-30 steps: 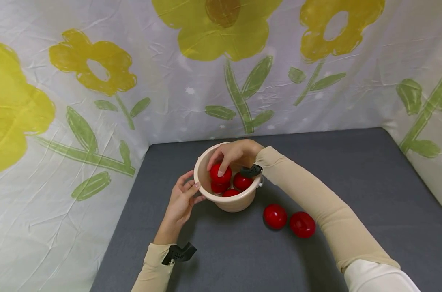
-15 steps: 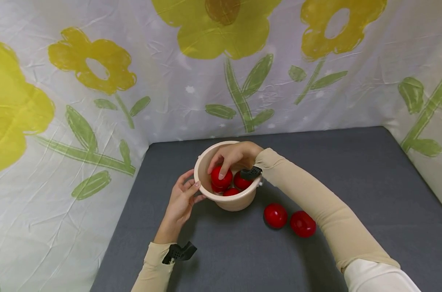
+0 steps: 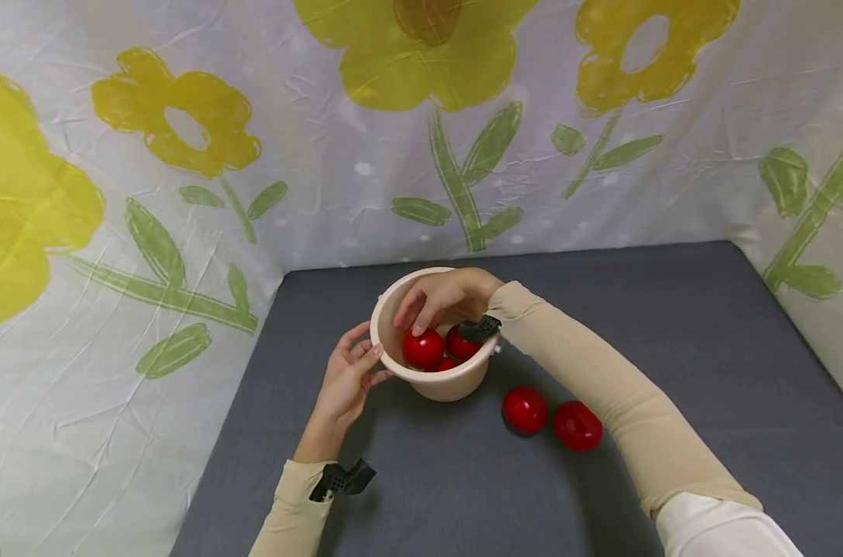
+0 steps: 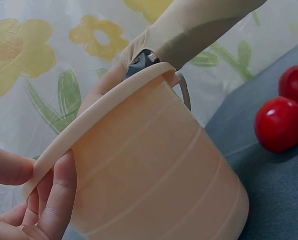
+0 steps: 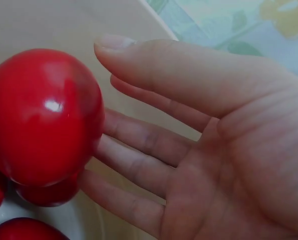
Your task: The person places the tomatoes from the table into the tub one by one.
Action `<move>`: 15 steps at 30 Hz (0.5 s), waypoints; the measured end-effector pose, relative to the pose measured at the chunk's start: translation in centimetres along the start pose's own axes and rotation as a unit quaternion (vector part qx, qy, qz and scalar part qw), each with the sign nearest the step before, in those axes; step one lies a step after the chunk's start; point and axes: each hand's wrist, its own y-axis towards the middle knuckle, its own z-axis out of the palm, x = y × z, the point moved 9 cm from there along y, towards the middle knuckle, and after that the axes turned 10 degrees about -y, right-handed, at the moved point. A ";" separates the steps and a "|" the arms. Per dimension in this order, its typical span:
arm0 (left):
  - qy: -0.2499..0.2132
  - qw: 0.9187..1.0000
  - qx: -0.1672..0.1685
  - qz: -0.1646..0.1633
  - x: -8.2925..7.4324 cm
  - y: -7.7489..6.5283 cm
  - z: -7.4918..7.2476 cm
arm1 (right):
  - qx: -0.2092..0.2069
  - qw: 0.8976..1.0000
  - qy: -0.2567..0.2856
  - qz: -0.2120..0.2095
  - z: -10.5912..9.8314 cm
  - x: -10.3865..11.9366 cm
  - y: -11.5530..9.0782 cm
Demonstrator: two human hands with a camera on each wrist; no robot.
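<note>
A pale peach bucket (image 3: 449, 389) stands on the table, its handle partly visible in the left wrist view. My left hand (image 3: 345, 383) pinches the rim at its left side, thumb and fingers on either side of the edge (image 4: 91, 117). Inside the bucket, my right hand (image 3: 448, 294) reaches down with loosely bent fingers. A glossy red ball (image 3: 423, 350) sits on top of other red balls (image 5: 28, 231) there. In the right wrist view the thumb is apart from this ball (image 5: 43, 120), while the other fingertips lie behind or against its edge; contact is unclear.
Two more red balls, a left one (image 3: 525, 410) and a right one (image 3: 578, 425), lie on the dark grey table (image 3: 463, 480) beside the bucket, close to the right forearm. A white cloth with yellow flowers (image 3: 310, 155) hangs behind and at the sides.
The red ball in my right hand has gone down into the bucket, and the thumb has come off it. My left hand keeps its place on the rim.
</note>
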 end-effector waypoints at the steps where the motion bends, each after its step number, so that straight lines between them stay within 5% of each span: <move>1: 0.001 1.000 0.001 0.000 0.0 0.0 0.0 | 0.000 1.000 -0.005 -0.001 0.0 0.0 0.0; 15: 0.004 1.000 0.001 0.002 0.0 0.0 0.0 | 0.001 0.998 -0.042 -0.045 -0.8 2.3 -1.5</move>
